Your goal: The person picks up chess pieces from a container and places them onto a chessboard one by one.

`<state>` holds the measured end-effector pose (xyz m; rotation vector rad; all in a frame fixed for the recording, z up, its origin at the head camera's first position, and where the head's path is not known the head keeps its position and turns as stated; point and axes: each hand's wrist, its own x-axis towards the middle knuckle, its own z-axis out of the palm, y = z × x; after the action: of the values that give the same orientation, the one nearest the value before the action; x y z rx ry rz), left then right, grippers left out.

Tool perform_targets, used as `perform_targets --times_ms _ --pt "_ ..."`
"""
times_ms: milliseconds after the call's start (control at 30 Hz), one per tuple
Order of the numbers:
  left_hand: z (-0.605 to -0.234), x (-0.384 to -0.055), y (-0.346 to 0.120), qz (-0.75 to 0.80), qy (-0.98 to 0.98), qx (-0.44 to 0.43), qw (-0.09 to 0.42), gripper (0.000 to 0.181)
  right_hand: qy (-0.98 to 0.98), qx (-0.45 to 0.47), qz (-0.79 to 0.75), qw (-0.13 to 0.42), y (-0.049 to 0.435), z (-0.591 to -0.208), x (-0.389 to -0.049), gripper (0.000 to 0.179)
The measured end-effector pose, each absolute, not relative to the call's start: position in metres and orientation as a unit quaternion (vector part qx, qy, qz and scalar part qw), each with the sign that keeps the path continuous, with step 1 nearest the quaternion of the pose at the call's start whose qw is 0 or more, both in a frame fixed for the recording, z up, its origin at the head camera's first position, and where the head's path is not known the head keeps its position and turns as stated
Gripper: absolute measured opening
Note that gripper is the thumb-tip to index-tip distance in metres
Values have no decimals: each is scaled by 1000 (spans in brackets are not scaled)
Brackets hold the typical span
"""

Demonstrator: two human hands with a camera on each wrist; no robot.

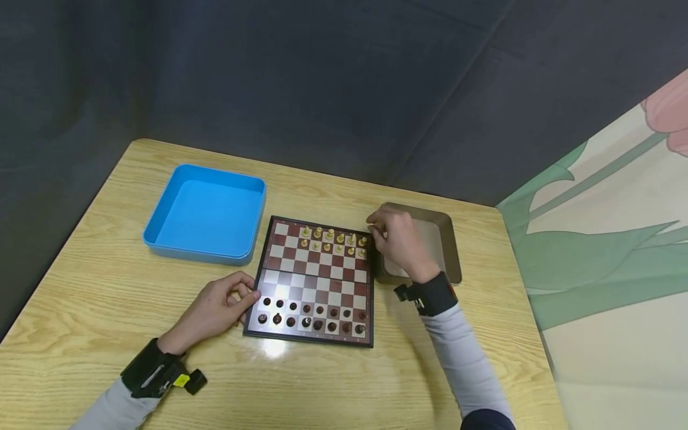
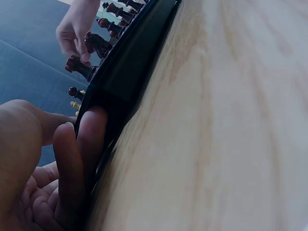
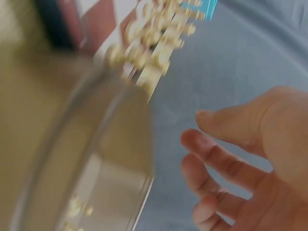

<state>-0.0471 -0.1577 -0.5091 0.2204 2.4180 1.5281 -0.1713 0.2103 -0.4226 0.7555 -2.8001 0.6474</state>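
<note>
A folding chessboard (image 1: 309,280) lies on the table, dark pieces (image 1: 306,322) in two rows at the near side and pale pieces (image 1: 330,234) in two rows at the far side. My left hand (image 1: 223,304) holds the board's left edge, thumb over the rim and fingertips (image 2: 91,127) against the side. Beyond the board's right edge, my right hand (image 1: 400,236) hovers over the brown tray (image 1: 454,251). Its thumb and fingers (image 3: 231,166) are loosely bent, with a gap and no piece visible between them. Several pale pieces (image 3: 74,207) lie in the tray, blurred.
A blue tray (image 1: 204,209) stands left of the board, towards the back of the wooden table (image 1: 301,388). Dark cloth (image 1: 322,89) hangs behind the table, and a flower-patterned curtain (image 1: 607,251) hangs at the right.
</note>
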Motion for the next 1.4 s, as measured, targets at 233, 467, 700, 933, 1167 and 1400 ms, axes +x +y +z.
perform_targets --times_ms 233,467,700,933,1167,1400 --pt "-509 -47 -159 520 840 74 136 30 -963 198 169 75 238 -422 -177 19" --pt "-511 -48 -160 524 838 72 137 33 -981 126 149 0 257 -424 -182 31" --pt "-511 -48 -161 521 839 75 135 34 -985 93 103 -102 270 -427 -188 40" --pt "-512 -48 -161 518 842 80 131 35 -986 86 83 -119 275 -429 -190 39" --pt "-514 -48 -159 532 832 88 128 32 -990 93 81 -65 280 -434 -193 29" --pt "-514 -48 -159 529 834 89 128 33 -991 92 74 -58 284 -439 -195 29"
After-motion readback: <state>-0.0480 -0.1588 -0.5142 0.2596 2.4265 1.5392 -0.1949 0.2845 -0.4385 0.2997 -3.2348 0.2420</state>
